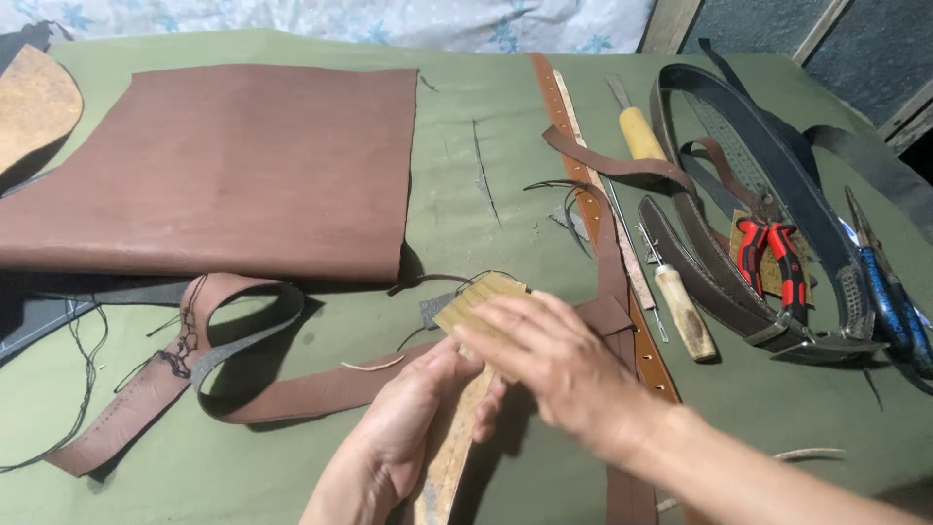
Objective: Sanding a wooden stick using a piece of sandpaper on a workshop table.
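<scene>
Left hand (408,418) enters from the bottom edge, palm inward, fingers curled in a grip; right hand (559,355) reaches in from lower right, forearm bare, fingers extended flat, overlapping the left thumb.

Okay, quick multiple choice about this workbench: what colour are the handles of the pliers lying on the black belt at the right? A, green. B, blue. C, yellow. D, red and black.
D: the pliers resting on the black belt have red handles with black trim, while the yellowish handle belongs to the awl-like tool farther up the green table cover.
</scene>
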